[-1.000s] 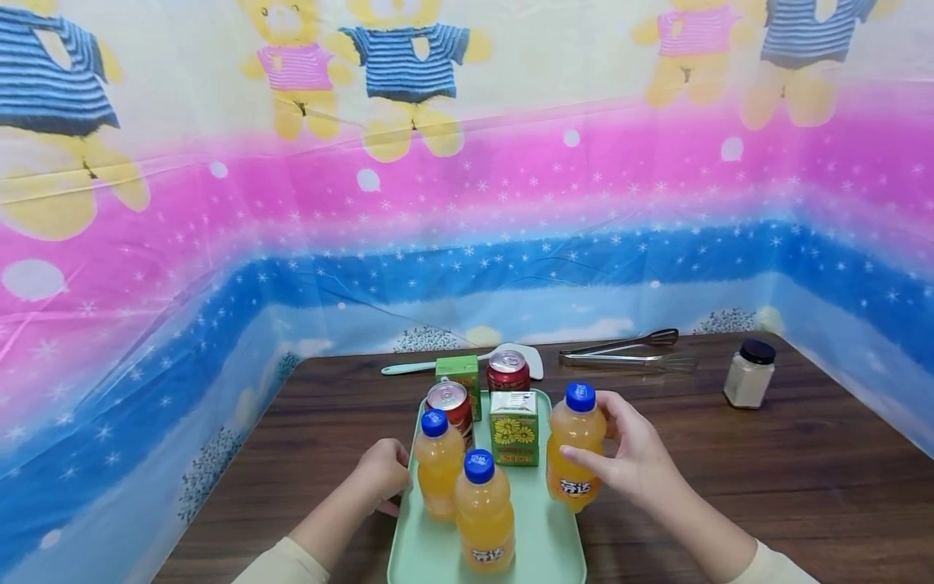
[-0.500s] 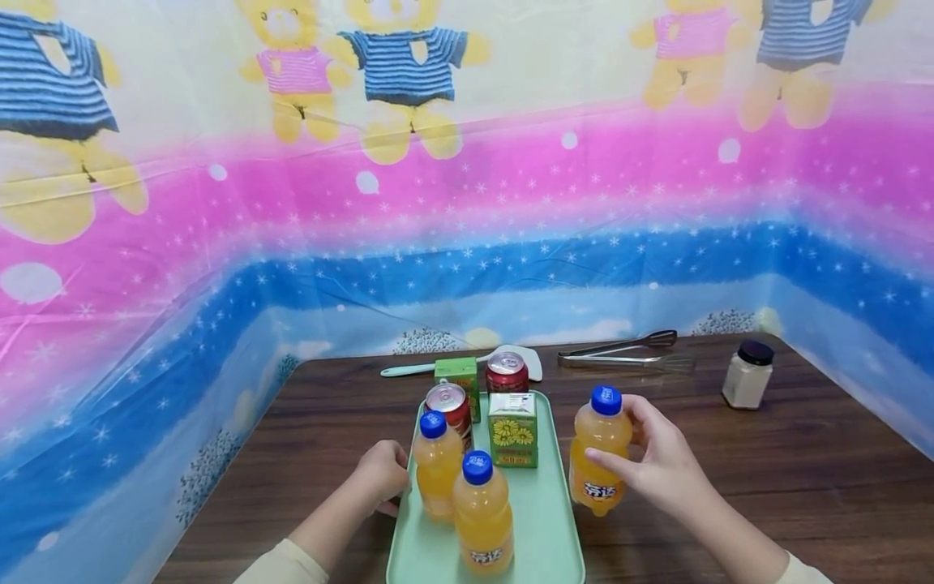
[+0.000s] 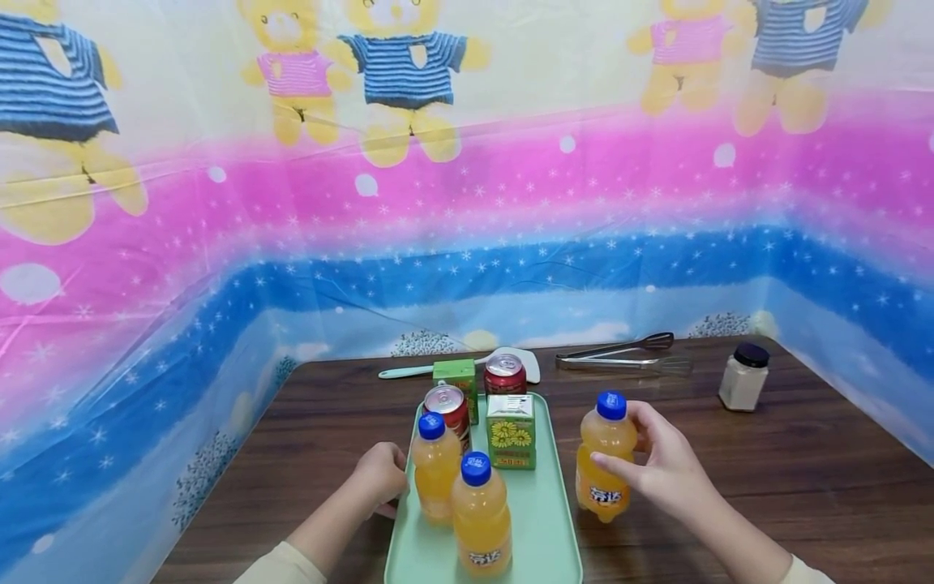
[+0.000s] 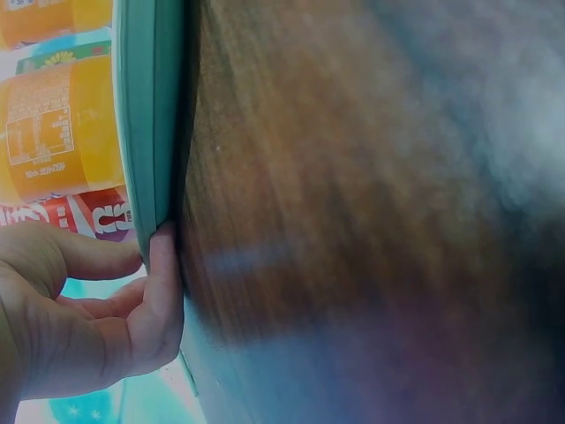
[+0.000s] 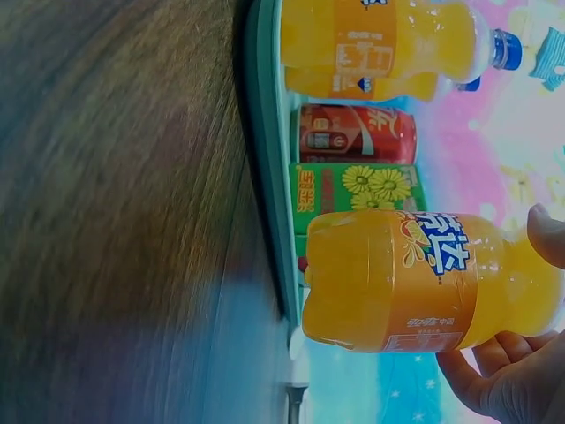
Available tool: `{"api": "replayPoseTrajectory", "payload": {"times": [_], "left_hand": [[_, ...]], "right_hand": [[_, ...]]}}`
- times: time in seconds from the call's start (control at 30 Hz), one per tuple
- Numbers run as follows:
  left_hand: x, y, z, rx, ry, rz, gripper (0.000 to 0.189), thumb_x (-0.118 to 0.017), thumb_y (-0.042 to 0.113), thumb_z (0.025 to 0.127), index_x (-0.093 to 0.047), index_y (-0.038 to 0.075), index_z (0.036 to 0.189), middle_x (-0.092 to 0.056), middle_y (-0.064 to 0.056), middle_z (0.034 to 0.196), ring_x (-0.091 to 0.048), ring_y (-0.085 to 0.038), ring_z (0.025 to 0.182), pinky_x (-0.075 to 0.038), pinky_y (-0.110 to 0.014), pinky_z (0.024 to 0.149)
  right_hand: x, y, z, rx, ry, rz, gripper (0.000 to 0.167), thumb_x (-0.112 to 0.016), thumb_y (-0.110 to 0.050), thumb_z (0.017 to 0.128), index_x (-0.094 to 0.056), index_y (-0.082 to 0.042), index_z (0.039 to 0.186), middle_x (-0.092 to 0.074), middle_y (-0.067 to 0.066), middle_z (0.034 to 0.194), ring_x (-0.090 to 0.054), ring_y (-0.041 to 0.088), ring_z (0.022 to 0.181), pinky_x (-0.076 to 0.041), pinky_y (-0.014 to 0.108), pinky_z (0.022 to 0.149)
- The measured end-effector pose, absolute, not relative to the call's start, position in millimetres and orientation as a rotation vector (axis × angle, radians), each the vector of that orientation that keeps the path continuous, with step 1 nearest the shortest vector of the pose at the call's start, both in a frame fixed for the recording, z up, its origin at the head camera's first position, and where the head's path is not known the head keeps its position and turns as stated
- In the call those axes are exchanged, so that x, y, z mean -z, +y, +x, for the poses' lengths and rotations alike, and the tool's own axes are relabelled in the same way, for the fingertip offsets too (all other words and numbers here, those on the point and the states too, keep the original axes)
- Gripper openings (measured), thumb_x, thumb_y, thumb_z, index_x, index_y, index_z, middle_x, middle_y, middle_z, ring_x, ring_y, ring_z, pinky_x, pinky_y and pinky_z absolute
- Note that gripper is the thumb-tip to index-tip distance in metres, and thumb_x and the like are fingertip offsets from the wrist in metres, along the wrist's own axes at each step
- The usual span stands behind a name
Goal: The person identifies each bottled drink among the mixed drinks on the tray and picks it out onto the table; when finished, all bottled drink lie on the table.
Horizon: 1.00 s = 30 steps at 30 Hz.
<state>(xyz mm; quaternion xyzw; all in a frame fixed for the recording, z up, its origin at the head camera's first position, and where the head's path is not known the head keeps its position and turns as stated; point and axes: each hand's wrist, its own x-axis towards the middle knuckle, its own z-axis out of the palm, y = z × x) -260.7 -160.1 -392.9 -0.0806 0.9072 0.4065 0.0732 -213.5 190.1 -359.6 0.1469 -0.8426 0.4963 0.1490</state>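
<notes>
My right hand (image 3: 670, 469) grips a bottle of orange drink (image 3: 604, 462) with a blue cap. The bottle is upright just right of the light green tray (image 3: 547, 519), and its base appears slightly above the table in the right wrist view. At the tray's left rim, my left hand (image 3: 381, 477) pinches the edge between thumb and fingers. On the tray stand two more orange drink bottles (image 3: 481, 519), a red can (image 3: 447, 405) and a green drink carton (image 3: 511, 434). Behind them are another green carton (image 3: 456, 373) and another red can (image 3: 505, 375).
A spatula (image 3: 409, 372) lies at the back of the dark wooden table (image 3: 730, 487), behind the tray. Metal tongs (image 3: 598, 351) and a whisk (image 3: 671, 367) lie to its right. A jar with a black lid (image 3: 744, 379) stands at the right. A patterned cloth surrounds the table.
My right hand has carried the bottle from over the tray's right edge to the right and slightly down, beside the tray. My left hand stays at the tray's rim.
</notes>
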Motion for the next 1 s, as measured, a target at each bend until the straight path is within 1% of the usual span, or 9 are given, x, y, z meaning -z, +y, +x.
{"api": "replayPoseTrajectory", "payload": {"times": [0.47,0.63,0.87,1.0], "left_hand": [[392,-160,-262,-1.229,2.709,-0.268,0.019,-0.059,-0.014,0.075,-0.052,-0.002,0.088,-0.052,-0.014,0.081,-0.057,-0.025,0.068,-0.055,-0.037,0.047],[391,-160,-259,-1.240,2.714,-0.234,0.019,-0.057,-0.015,0.073,-0.051,-0.003,0.087,-0.051,-0.014,0.079,-0.057,-0.025,0.066,-0.055,-0.039,0.047],[393,-160,-258,-1.246,2.717,-0.200,0.018,-0.057,-0.014,0.073,-0.051,-0.002,0.085,-0.051,-0.013,0.077,-0.057,-0.024,0.065,-0.056,-0.039,0.047],[393,-162,-260,-1.248,2.715,-0.218,0.018,-0.057,-0.014,0.073,-0.051,-0.002,0.086,-0.051,-0.014,0.078,-0.056,-0.025,0.066,-0.056,-0.039,0.048]], "right_hand": [[365,192,-238,-1.369,-2.433,0.425,0.052,-0.077,-0.019,0.077,-0.048,-0.004,0.118,-0.057,0.013,0.109,-0.062,0.032,0.096,-0.056,0.044,0.075],[369,193,-252,-1.300,-2.424,0.433,0.053,-0.077,-0.020,0.077,-0.048,-0.004,0.118,-0.057,0.012,0.108,-0.060,0.030,0.097,-0.055,0.043,0.077],[370,196,-270,-1.256,-2.409,0.420,0.052,-0.076,-0.022,0.078,-0.048,-0.004,0.118,-0.058,0.012,0.105,-0.061,0.028,0.089,-0.056,0.042,0.072],[371,193,-283,-1.250,-2.412,0.406,0.052,-0.076,-0.021,0.078,-0.048,-0.004,0.119,-0.058,0.012,0.107,-0.060,0.030,0.094,-0.055,0.045,0.076]]}}
